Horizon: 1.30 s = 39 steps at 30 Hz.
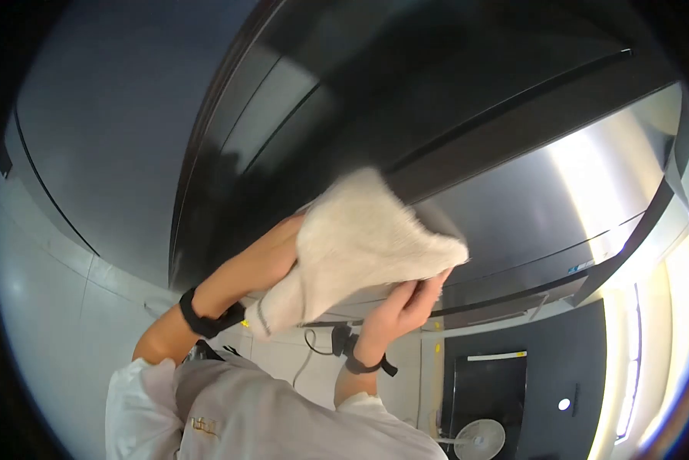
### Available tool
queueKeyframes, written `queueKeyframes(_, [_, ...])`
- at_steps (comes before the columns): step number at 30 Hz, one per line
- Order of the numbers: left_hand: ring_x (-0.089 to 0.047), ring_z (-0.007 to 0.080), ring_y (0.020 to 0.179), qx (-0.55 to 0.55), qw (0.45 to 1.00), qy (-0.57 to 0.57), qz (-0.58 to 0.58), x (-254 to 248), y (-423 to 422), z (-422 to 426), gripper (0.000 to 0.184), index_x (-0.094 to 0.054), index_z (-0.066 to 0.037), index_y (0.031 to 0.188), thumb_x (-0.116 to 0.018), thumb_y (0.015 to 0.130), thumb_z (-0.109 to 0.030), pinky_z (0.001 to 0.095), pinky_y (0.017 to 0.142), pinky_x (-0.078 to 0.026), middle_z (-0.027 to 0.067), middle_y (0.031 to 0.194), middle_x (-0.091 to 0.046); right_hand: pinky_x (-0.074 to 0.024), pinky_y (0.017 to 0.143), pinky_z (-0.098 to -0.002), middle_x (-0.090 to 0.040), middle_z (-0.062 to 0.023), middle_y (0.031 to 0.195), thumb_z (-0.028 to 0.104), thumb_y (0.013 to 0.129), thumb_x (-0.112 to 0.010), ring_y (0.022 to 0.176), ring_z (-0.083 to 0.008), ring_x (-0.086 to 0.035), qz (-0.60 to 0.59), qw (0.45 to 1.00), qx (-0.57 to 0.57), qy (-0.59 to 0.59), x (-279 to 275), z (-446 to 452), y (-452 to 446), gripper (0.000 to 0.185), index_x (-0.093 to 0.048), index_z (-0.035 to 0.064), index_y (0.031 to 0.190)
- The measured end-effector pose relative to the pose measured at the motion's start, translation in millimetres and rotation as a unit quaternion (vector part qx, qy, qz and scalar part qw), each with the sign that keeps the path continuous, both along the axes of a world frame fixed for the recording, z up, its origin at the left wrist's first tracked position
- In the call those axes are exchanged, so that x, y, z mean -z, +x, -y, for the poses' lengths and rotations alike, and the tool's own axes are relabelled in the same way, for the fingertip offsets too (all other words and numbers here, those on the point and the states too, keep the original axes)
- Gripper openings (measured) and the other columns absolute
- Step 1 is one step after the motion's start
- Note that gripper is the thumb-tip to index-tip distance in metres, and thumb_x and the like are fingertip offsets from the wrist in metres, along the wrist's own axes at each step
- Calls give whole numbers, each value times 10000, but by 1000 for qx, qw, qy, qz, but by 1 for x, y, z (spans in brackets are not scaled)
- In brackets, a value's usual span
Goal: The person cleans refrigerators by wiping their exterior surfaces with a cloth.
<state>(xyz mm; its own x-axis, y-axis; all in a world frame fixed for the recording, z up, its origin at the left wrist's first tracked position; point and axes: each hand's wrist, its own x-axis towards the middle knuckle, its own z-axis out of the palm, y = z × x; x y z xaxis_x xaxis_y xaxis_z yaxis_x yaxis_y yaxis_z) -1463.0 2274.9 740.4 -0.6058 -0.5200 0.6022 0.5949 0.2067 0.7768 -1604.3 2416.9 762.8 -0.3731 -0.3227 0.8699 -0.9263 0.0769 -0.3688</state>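
Note:
A cream, fuzzy cloth (360,230) is held up in front of me, spread between my two hands. My left hand (281,249) is at the cloth's left side, its fingers hidden behind the fabric. One stitched edge of the cloth hangs down below that wrist. On the right, my right hand (412,305) pinches the lower edge of the cloth near its right corner, thumb and fingers closed. Just beyond the cloth is a dark glossy panel (406,92); whether the cloth touches it I cannot tell. Both wrists wear black straps.
A shiny metal surface (544,192) adjoins the dark panel on the right. To the left is a grey panel (122,115) above a pale tiled floor (60,307). A white fan (482,440) stands at the bottom right, near a dark wall (563,353). A cable (304,366) hangs below my hands.

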Motion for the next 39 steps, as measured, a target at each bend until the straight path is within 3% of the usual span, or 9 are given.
queueKeyframes(4, [-479,279,1283,54,995,73,40,34,-5,13,436,-480,26,1331,-508,956,-194,363,1080,-358,177,1357,-526,-380,1000,-354,-506,-162,1307,54,985,-420,1175,-222,-501,83,997,-2,-11,4,6,33,368,-440,-61,1334])
queueKeyframes(10, [-430,269,1328,24,978,83,189,173,1,12,443,-471,18,1349,-504,944,-158,348,1109,-324,171,1396,-491,-273,1116,-425,-335,-315,1476,31,927,-479,1392,-396,-334,76,988,19,131,111,-5,38,502,-361,-86,1401])
queueKeyframes(14, [-368,273,1387,50,961,39,269,129,0,18,483,-440,14,1395,-509,942,-135,339,1136,-288,174,1456,-440,-253,1132,-431,-292,-297,1510,11,921,-465,1421,-386,-287,154,983,-5,98,112,-16,31,551,-304,-77,1441])
queueKeyframes(22, [-469,363,1282,-90,994,-48,36,41,-32,11,439,-529,2,1301,-557,908,-191,397,1097,-352,215,1357,-520,-257,1133,-396,-323,-232,1503,40,951,-458,1376,-299,-347,269,957,-41,-103,35,41,63,582,-236,-78,1476])
queueKeyframes(24, [-491,344,1258,-162,982,-86,56,72,-42,8,411,-555,-11,1276,-578,919,-214,387,1086,-369,194,1343,-535,-253,1137,-401,-304,-239,1509,101,958,-473,1375,-323,-338,223,974,26,-29,86,48,42,632,-186,-78,1493])
queueKeyframes(27, [-405,258,1355,50,957,251,133,184,-58,-5,672,-392,-38,1439,-662,889,-314,342,1142,-311,175,1488,-398,-78,1182,-472,-122,-304,1543,79,931,-466,1434,-373,-190,75,996,14,52,164,55,37,718,-49,-138,1473])
queueKeyframes(30, [-381,276,1370,-8,955,205,213,269,-74,-15,681,-384,-46,1446,-654,884,-321,355,1155,-291,174,1492,-387,-15,1189,-489,-45,-313,1549,89,934,-485,1450,-381,-134,36,980,116,159,221,28,19,758,2,-139,1469])
queueKeyframes(34, [-266,341,1439,-146,975,-58,159,156,-38,-6,747,-326,-42,1490,-634,877,-336,399,1199,-205,194,1550,-289,-222,1170,-464,-215,-231,1530,269,974,-547,1397,-335,-304,131,986,29,97,182,12,7,744,-124,-36,1505])
queueKeyframes(39, [-341,372,1391,-217,974,-62,-31,63,-66,5,526,-400,-2,1427,-484,962,-232,436,1174,-250,229,1478,-391,-424,1059,-413,-455,-186,1394,327,1024,-449,1242,-278,-509,277,954,-66,-98,54,42,60,525,-349,-10,1415])
